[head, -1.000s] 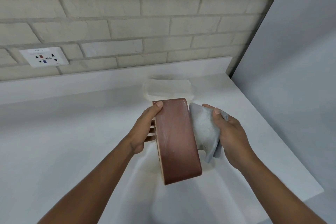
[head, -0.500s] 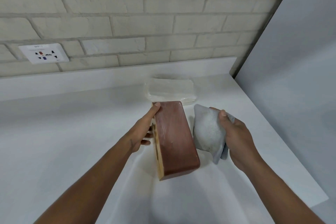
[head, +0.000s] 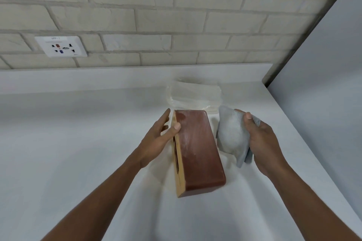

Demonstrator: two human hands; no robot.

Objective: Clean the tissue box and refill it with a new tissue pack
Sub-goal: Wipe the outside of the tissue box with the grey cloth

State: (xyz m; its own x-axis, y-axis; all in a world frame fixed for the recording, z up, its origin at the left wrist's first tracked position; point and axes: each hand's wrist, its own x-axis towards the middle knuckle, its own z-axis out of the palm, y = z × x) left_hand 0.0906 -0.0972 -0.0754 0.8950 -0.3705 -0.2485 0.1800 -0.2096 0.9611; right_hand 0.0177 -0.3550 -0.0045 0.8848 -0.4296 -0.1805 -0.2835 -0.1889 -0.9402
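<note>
Left hand (head: pixel 159 140): fingers spread and nearly straight beside the slotted face, thumb tip resting on the far left edge of the box; a steadying touch, not a closed grip.
Right hand (head: pixel 263 143): curled round a bunched grey cloth (head: pixel 230 136), held just to the right of the box and apart from it.
Tissue box (head: pixel 197 150): lying on a long side on the white counter (head: pixel 78 143), red-brown face up with pale smears, lighter wooden slot face turned left.
Handling: looks like rigid wood, probably light while empty; the smooth finish may slide on the counter under a wiping push.
Where to hold: across the two long faces near the middle, or thumb on top with fingers on the slot face; its rounded corners offer less purchase.
Tissue pack (head: pixel 194 97): clear wrap, soft and crushable, just behind the box near the backsplash.
Edges: the counter's right edge runs close beside the right hand, with a grey panel (head: pixel 323 94) past it.
Open room: broad bare counter to the left and toward the person; brick wall (head: pixel 176 25) and socket (head: pixel 61 46) close off the back.
</note>
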